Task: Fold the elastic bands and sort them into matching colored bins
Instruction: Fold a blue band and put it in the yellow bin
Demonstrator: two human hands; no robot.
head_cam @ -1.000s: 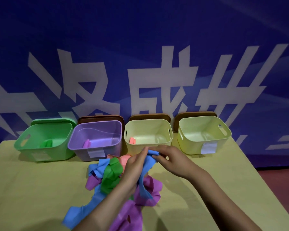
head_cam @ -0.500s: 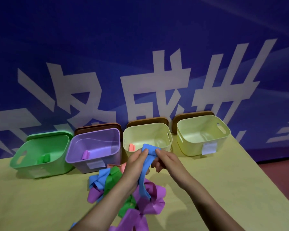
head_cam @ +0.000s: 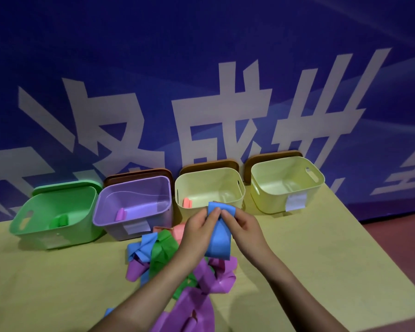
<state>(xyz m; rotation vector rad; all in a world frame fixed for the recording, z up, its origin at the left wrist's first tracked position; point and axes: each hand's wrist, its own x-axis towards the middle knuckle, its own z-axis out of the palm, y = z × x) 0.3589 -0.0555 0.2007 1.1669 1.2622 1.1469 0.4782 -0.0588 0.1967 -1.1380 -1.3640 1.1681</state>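
Both hands hold a blue band (head_cam: 218,232) up above the table (head_cam: 321,248), just in front of the middle yellow bin (head_cam: 210,188). The left hand (head_cam: 199,230) and right hand (head_cam: 243,226) each pinch its folded top edge, fingers (head_cam: 215,213) clamped on it, and the rest hangs down as a doubled strip. Beneath them lies a tangled pile of bands (head_cam: 168,257) in purple, green, blue and pink. Behind stand a green bin (head_cam: 55,212), a purple bin (head_cam: 134,204) and a second yellow bin (head_cam: 286,185); each of the first three seems to hold one small folded band.
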